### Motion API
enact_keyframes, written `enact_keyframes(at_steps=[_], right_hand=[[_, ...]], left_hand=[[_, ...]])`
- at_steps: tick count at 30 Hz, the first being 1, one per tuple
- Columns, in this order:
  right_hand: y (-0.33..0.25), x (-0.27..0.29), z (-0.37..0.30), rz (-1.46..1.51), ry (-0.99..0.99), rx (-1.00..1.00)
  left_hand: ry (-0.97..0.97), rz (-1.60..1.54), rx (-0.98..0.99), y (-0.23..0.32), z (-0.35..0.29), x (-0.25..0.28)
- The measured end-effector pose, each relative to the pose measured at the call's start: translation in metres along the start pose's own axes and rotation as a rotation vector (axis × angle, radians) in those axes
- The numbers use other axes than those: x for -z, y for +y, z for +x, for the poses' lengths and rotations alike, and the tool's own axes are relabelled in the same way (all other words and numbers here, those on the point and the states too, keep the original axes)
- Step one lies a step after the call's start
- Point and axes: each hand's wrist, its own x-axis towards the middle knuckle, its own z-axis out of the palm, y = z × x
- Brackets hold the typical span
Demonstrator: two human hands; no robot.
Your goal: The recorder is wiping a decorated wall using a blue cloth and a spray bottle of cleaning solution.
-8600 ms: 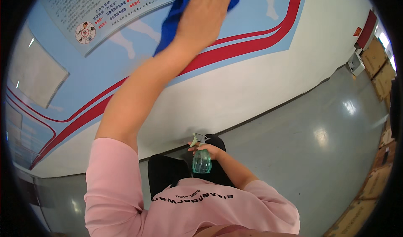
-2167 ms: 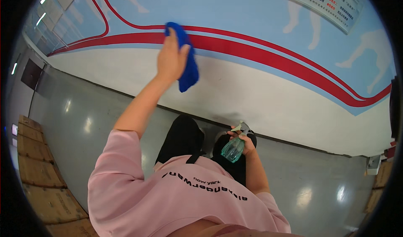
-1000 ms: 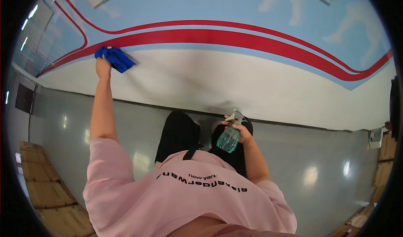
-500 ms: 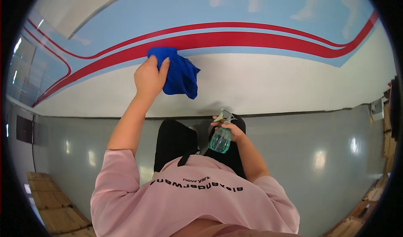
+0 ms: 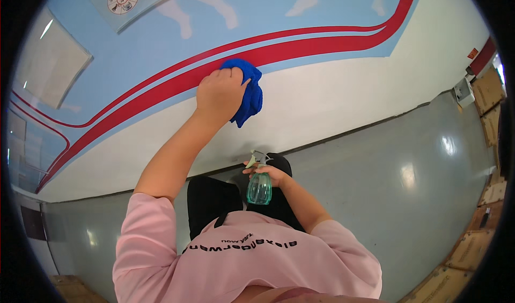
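My left hand [image 5: 221,94] grips a bunched blue cloth [image 5: 251,96] and presses it to the wall [image 5: 332,88], over the lower edge of a wide red stripe [image 5: 300,49]. The cloth's loose end hangs down beside my knuckles. Low in front of my legs, my right hand [image 5: 272,175] is wrapped round the neck of a see-through green spray bottle [image 5: 259,189]. The bottle stands upright in my grasp, its pale trigger head [image 5: 257,157] pointing to the left, with liquid showing inside.
Panels [image 5: 56,61] hang on the light blue upper wall at the left. A dark seam runs where the wall meets the shiny grey floor [image 5: 354,196]. Cardboard boxes [image 5: 472,249] line the right side, near a small white box [image 5: 463,92] low on the wall.
The view has turned and shifted. My left hand has moved right along the stripe with the cloth, which is now more bunched. The spray bottle stays in my right hand, now more upright.
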Motion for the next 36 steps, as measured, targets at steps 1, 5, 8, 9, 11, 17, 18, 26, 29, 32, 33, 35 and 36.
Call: enact_keyframes(at_steps=[1,5,8,9,11,17,18,26,29,32,33,35,36], right_hand=[[0.000,-0.001,0.000,-0.004,0.004,0.001],[0.007,-0.001,-0.002,-0.010,0.044,0.070],[0.018,-0.012,-0.004,-0.112,0.262,0.319],[0.020,-0.026,-0.006,-0.117,0.261,0.330],[0.013,-0.071,-0.019,-0.400,0.318,0.521],[-0.022,-0.179,-0.056,-1.015,0.404,0.664],[-0.025,-0.190,-0.056,-0.992,0.441,0.709],[-0.028,-0.228,-0.031,-1.176,0.477,0.930],[-0.025,-0.238,-0.023,-1.191,0.439,0.991],[-0.027,-0.256,-0.025,-1.272,0.514,0.880],[-0.026,-0.252,-0.024,-1.276,0.520,0.886],[-0.025,-0.247,-0.022,-1.223,0.393,0.644],[-0.022,-0.246,-0.017,-1.185,0.355,0.670]], left_hand=[[-0.011,-0.008,-0.021,0.001,0.001,-0.002],[0.019,-0.135,-0.005,-0.003,-0.001,0.004],[-0.245,-0.254,0.154,-0.009,-0.017,0.018],[-0.238,-0.288,0.174,-0.013,-0.033,0.021],[-0.267,-0.348,0.242,-0.014,-0.070,0.024],[-0.465,-1.003,0.686,0.026,-0.191,0.000],[-0.444,-1.350,0.918,0.036,-0.203,0.005],[-0.222,-1.539,0.941,0.035,-0.230,0.046],[-0.134,-1.485,0.573,0.018,-0.240,0.045],[-0.257,-1.359,0.243,0.005,-0.255,0.043],[-0.303,-1.163,0.137,0.006,-0.243,0.057],[-0.349,-1.064,0.327,0.014,-0.245,0.066],[-0.344,-1.061,0.327,0.017,-0.246,0.068]])
